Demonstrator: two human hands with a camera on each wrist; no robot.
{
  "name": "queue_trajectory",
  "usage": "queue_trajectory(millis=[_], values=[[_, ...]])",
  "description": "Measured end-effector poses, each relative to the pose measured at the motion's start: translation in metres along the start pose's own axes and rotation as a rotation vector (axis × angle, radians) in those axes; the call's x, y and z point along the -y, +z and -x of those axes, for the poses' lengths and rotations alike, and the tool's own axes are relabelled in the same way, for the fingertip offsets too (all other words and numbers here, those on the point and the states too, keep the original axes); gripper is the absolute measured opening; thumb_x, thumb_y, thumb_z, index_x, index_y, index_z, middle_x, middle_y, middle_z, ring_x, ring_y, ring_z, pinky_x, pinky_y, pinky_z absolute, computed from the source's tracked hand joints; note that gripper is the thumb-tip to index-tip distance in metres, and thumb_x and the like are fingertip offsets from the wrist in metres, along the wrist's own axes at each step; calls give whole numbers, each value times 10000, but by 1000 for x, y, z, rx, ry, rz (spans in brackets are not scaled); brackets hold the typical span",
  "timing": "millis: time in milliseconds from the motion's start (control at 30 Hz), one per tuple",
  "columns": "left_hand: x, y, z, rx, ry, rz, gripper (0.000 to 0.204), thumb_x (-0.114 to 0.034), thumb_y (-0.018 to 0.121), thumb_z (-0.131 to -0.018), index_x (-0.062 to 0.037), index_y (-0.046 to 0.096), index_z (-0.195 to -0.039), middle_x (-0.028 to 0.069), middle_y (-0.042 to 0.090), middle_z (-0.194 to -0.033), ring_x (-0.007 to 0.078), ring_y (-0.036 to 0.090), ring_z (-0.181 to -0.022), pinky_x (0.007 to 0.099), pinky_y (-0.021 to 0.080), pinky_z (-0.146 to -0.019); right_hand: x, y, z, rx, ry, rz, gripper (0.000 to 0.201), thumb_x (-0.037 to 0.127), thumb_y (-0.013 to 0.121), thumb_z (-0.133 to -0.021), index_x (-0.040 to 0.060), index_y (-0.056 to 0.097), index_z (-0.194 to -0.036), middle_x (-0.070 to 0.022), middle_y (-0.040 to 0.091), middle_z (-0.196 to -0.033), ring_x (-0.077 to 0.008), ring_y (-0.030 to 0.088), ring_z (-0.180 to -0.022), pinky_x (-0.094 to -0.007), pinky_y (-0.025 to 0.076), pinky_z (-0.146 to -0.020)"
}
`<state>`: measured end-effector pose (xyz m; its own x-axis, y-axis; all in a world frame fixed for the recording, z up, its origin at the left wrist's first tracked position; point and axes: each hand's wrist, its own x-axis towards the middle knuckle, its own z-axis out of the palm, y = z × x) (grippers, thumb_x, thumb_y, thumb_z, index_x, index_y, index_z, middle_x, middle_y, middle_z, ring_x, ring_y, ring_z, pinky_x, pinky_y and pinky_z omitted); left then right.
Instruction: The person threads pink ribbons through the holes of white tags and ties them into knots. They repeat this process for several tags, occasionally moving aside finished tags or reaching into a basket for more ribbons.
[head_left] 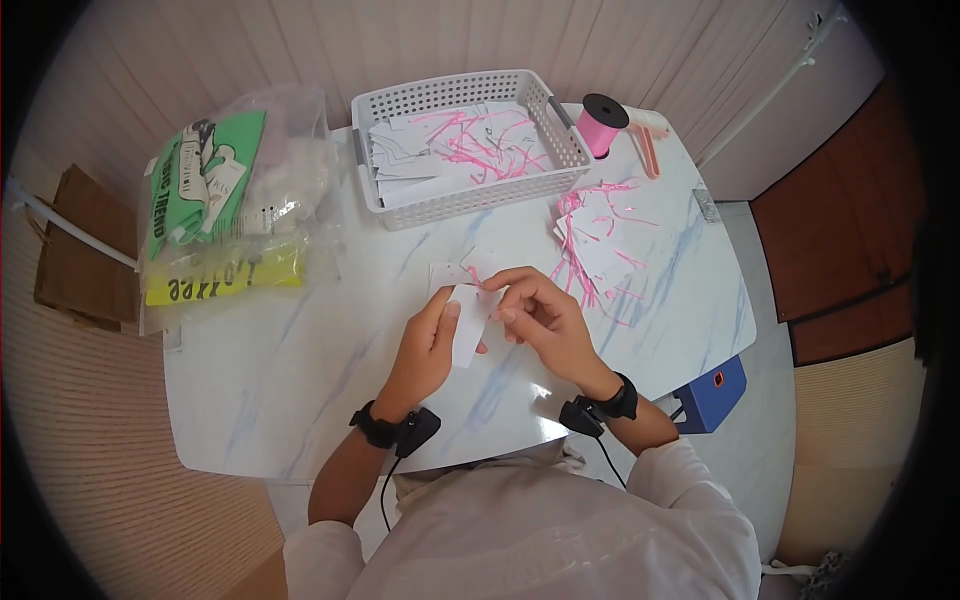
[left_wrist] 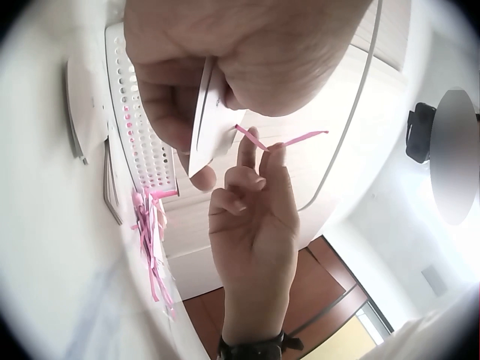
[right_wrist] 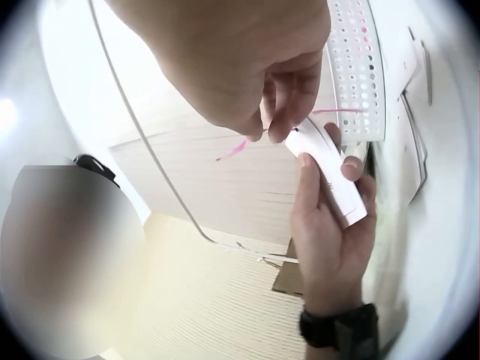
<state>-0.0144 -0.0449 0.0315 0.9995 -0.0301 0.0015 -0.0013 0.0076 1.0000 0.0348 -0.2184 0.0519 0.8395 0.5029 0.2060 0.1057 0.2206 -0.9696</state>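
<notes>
Left hand (head_left: 425, 345) gripping blank white tag (head_left: 468, 322), right hand (head_left: 545, 320) pinching pink ribbon (left_wrist: 281, 141)

A white table (head_left: 300, 370) with faint blue marbling fills the middle of the room. Behind it, on the far side, runs a wall (head_left: 300, 50) of pale vertical boards. To the right a dark brown wooden door (head_left: 850, 230) stands beside a white pipe (head_left: 770, 90) that slants up the wall. The floor (head_left: 100, 450) on the left is a light woven mat, and a brown cardboard box (head_left: 80, 250) sits there near the wall. A blue stool (head_left: 712, 392) shows under the table's right edge. Soft daylight lies evenly over everything.
</notes>
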Motion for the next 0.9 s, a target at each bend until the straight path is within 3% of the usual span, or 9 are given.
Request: queue_trajectory(millis=[33,100,133,200,300,667,900], values=[[-1,0,1,0,2,-17,300,-173,331,-1027,12,503,-1189,102,641,-858,136,659,-670,252,490,-594,1,-1,-1,0,-1,1,66,80,586,-913,33,574,-957,-43,587,-1074,-67,501,-616,-208,405,-536],[-6,2,2,4,5,-35,299,-166,327,-1027,6,511,-1188,105,641,-867,136,659,-671,255,489,-588,4,-4,-3,-6,227,-273,121,154,548,-952,35,550,-978,-56,638,-996,-63,500,-575,-198,407,-532],[-8,3,2,1,15,-63,287,-148,334,-1022,-4,516,-1192,110,638,-884,145,661,-666,262,490,-589,3,-4,-4,-8,226,-273,121,154,548,-952,35,550,-978,-56,638,-996,-63,500,-575,-198,407,-532],[-9,4,2,-1,25,-91,278,-129,342,-1018,-14,521,-1197,114,634,-901,153,662,-662,268,492,-590,0,-3,-6,-99,306,-203,157,206,536,-963,51,563,-971,-45,658,-843,-62,498,-544,-192,406,-529],[-5,5,2,-5,106,-240,261,-89,374,-1001,-42,526,-1208,129,626,-935,178,665,-658,281,495,-597,-2,-6,-9,-160,428,-154,181,228,561,-950,49,566,-980,-29,658,-794,-59,526,-577,-196,417,-535],[-9,2,3,1,265,-650,373,12,463,-889,-129,525,-1229,60,594,-958,191,641,-652,305,517,-589,-1,-14,-8,-141,541,-116,298,232,601,-926,26,584,-1141,-48,688,-892,-88,643,-775,-196,468,-630],[-7,3,3,-55,235,-646,376,17,474,-868,-120,536,-1212,59,597,-946,189,643,-645,302,518,-584,-4,-20,-7,-157,661,-241,331,222,604,-929,11,570,-1182,-59,688,-985,-102,661,-871,-179,482,-673]])
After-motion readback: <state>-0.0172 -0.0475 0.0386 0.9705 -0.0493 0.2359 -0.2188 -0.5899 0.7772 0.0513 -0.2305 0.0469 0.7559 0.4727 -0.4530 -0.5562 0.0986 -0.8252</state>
